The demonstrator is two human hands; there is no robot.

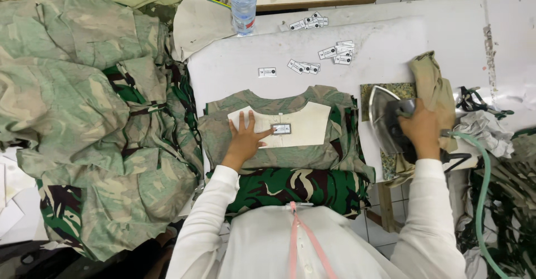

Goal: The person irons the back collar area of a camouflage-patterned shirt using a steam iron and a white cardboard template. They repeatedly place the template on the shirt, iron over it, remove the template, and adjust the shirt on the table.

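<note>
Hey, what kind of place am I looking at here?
Most likely a garment workshop's pressing station: the right hand grips an iron, the left hand flattens a cream facing with a small label, and camouflage garments lie piled alongside.

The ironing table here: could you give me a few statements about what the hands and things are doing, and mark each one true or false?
1. The left hand lies flat on a cream fabric piece atop a camouflage garment. True.
2. The right hand grips the handle of an iron. True.
3. The iron is pressing down on the cream fabric piece. False: it sits to the right of the garment, on a pad.
4. A plastic water bottle stands at the far edge of the table. True.
5. The small labels are stacked on the garment pile at left. False: they lie scattered on the white table.
</note>
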